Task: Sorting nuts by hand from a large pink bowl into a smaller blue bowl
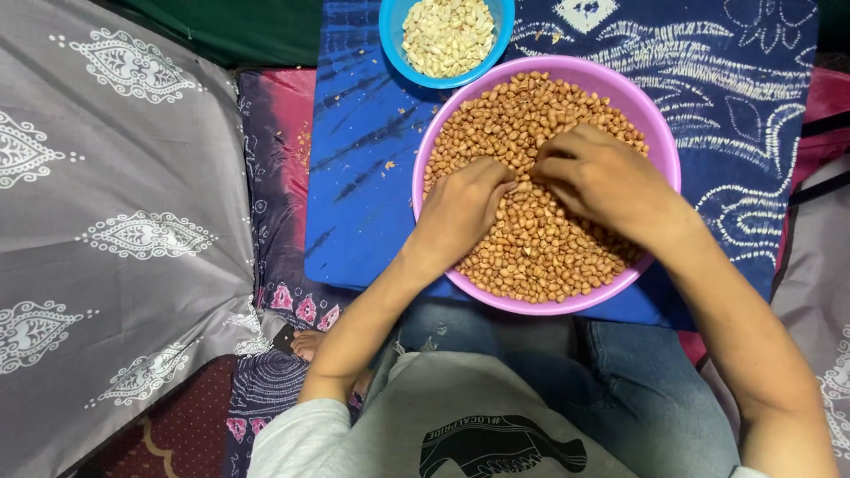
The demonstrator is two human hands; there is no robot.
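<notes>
Together, both hands — left hand (462, 208), right hand (600, 175) — fingers curled, pinching peanuts (531, 252) in pink bowl (660, 142)

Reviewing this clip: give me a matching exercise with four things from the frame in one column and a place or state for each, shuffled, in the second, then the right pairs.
Things:
1. pink bowl
2. blue bowl
3. left hand
4. grey patterned cloth

Places or states:
A. lies at the left of the frame, away from both bowls
B. holds pale skinned peanuts, at the top edge
C. rests in the brown peanuts, fingers curled toward the other hand
D. holds brown unskinned peanuts, on the blue patterned cloth

Pairs: 1-D, 2-B, 3-C, 4-A
</notes>
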